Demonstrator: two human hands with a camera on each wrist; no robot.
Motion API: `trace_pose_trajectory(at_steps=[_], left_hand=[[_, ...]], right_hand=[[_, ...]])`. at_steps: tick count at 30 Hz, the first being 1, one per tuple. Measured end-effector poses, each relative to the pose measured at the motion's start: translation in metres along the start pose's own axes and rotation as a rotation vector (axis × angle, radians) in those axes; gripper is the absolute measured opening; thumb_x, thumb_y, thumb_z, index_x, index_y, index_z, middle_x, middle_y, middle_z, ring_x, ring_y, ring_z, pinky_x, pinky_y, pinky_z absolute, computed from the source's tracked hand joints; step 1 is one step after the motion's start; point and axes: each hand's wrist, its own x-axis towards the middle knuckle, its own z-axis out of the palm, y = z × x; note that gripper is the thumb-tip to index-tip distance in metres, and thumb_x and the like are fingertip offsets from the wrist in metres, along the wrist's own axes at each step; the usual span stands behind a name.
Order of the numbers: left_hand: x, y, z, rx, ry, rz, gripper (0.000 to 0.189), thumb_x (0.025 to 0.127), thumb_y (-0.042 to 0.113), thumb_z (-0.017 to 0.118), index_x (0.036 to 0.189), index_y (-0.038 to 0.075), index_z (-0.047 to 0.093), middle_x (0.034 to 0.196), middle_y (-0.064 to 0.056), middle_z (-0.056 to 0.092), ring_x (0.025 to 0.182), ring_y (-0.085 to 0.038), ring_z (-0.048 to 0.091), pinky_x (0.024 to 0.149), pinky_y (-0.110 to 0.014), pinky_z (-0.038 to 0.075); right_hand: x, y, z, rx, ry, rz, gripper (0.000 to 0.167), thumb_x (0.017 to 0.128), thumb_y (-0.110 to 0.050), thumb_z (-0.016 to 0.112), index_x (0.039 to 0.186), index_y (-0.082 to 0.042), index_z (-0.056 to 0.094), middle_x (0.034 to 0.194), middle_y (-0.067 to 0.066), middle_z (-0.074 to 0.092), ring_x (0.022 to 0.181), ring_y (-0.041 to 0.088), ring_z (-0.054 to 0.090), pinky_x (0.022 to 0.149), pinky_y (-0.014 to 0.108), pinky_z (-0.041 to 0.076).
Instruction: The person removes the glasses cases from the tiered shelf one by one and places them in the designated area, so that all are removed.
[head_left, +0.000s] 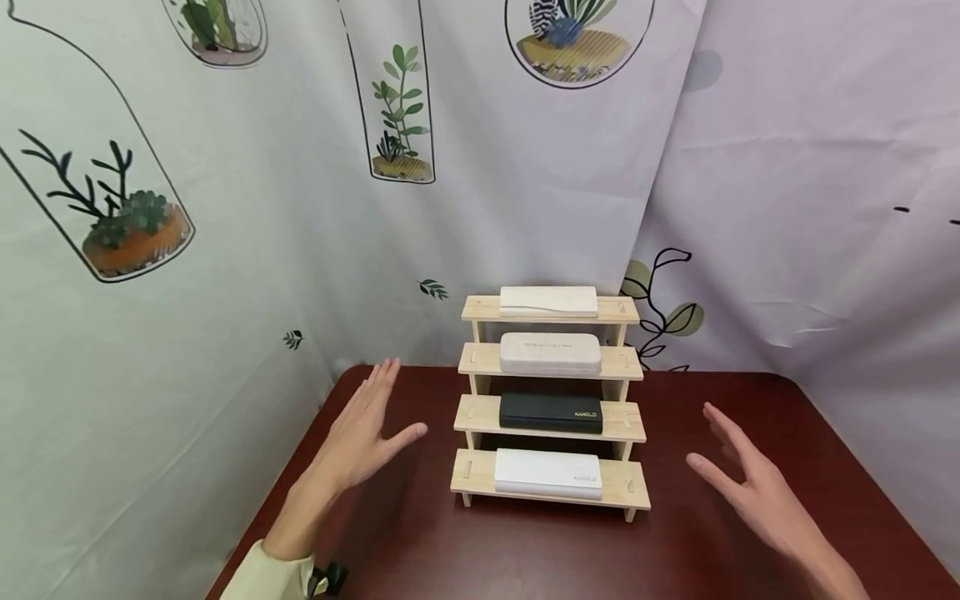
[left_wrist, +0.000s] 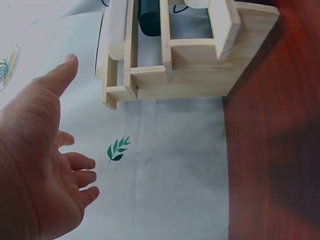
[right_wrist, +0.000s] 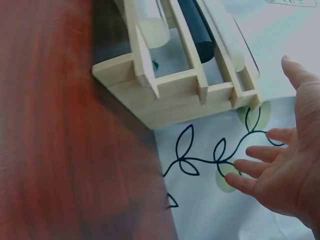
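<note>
- Pale-wood 4-tier rack (head_left: 468, 482), top-down: oblong cream case (head_left: 548, 301), off-white case (head_left: 550, 355), black case (head_left: 547, 412), white case (head_left: 543, 472); closed, contents n/v.
- L hand (head_left: 360, 437), R hand (head_left: 756, 485): fingers extd, holding nil.

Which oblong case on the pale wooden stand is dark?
The black oblong case, on the second shelf from the bottom; the other three cases are whitish.

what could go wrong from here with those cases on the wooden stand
If either hand swings inward, it might knock the wooden stand: the left hand and right hand hover on opposite sides of it.
A jolt could also slide the white case off the lowest shelf, since it sits close to the front edge and no raised lip shows there.
</note>
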Motion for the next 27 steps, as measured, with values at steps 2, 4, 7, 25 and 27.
trace_pose_trajectory(at_steps=[2, 4, 7, 25, 27], left_hand=[[0.006, 0.003, 0.0, -0.011, 0.007, 0.009, 0.109, 0.097, 0.059, 0.071, 0.171, 0.008, 0.011, 0.176, -0.017, 0.015, 0.162, -0.037, 0.014, 0.128, -0.059, 0.019], [0.012, 0.006, -0.001, -0.027, 0.012, 0.013, 0.107, 0.098, 0.057, 0.073, 0.171, 0.008, 0.012, 0.176, -0.017, 0.016, 0.162, -0.038, 0.015, 0.127, -0.061, 0.02], [0.021, 0.009, -0.001, -0.041, 0.019, 0.014, 0.105, 0.099, 0.054, 0.072, 0.171, 0.009, 0.012, 0.176, -0.018, 0.016, 0.161, -0.04, 0.016, 0.126, -0.063, 0.021], [0.073, 0.034, -0.002, -0.132, 0.037, 0.054, 0.102, 0.1, 0.054, 0.071, 0.172, 0.012, 0.013, 0.176, -0.012, 0.019, 0.161, -0.034, 0.019, 0.126, -0.061, 0.024], [0.077, 0.036, -0.002, -0.136, 0.039, 0.051, 0.101, 0.1, 0.055, 0.071, 0.172, 0.012, 0.013, 0.176, -0.011, 0.019, 0.161, -0.033, 0.02, 0.126, -0.06, 0.024]], right_hand=[[0.006, -0.002, -0.001, 0.025, 0.005, -0.004, 0.083, 0.106, -0.032, 0.07, 0.172, -0.03, 0.019, 0.169, 0.02, 0.034, 0.141, 0.057, 0.044, 0.088, -0.003, 0.026], [0.011, -0.004, -0.002, 0.052, 0.015, -0.016, 0.083, 0.106, -0.031, 0.07, 0.172, -0.028, 0.02, 0.168, 0.02, 0.035, 0.141, 0.057, 0.043, 0.09, -0.003, 0.028], [0.021, -0.007, -0.003, 0.094, 0.036, -0.049, 0.081, 0.106, -0.026, 0.07, 0.171, -0.024, 0.022, 0.167, 0.022, 0.037, 0.143, 0.054, 0.042, 0.094, -0.003, 0.031], [0.072, -0.022, 0.005, 0.239, 0.081, -0.09, 0.082, 0.105, -0.026, 0.072, 0.17, -0.013, 0.024, 0.168, 0.02, 0.037, 0.15, 0.042, 0.04, 0.101, 0.002, 0.038], [0.076, -0.023, 0.006, 0.243, 0.075, -0.077, 0.082, 0.105, -0.029, 0.072, 0.171, -0.014, 0.024, 0.169, 0.018, 0.035, 0.151, 0.043, 0.038, 0.1, 0.001, 0.038]])
